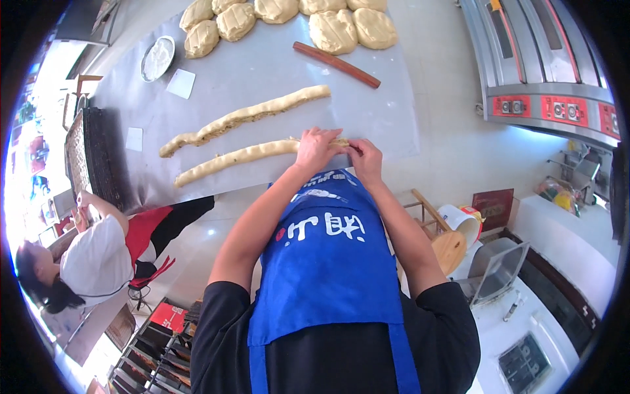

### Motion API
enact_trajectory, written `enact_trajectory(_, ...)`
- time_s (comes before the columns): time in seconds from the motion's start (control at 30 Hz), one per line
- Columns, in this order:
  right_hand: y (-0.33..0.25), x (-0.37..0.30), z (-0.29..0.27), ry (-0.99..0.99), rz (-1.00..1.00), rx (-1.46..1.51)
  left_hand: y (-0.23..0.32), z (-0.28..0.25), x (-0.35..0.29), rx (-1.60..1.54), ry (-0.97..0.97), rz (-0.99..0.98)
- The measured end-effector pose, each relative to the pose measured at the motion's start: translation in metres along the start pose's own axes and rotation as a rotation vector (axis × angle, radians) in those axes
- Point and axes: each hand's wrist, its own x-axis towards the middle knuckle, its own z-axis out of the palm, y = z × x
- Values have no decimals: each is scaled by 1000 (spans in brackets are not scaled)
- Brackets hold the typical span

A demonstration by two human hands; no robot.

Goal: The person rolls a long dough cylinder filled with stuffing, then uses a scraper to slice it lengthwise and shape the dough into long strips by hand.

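Note:
A long rope of dough (230, 159) lies along the near side of the metal table (256, 69). At its right end my left hand (317, 150) bends over the dough with the fingers closed around it. My right hand (365, 157) pinches the very tip of the same rope, just right of the left hand. The seam under my fingers is partly hidden. Farther off, roughly parallel, a second dough rope (246, 117) rests with a rough, open-looking lower edge and no hand on it.
Several dough lumps (333, 33) line the far edge, near a brown rolling pin (336, 65). A flour bowl (173, 52) and white scrapers (181, 83) lie left. Dark stacked trays (105, 157) and a person (98, 259) are beyond; an oven (548, 108) stands right.

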Motion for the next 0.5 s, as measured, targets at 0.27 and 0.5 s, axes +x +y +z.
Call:
enact_trajectory(0.27,-16,14,-6,-23,-30,102,-7,6,-1,-21,-45,14)
enact_trajectory(0.5,1,21,-9,-123,-318,-184,-8,5,-4,-170,-4,-91)
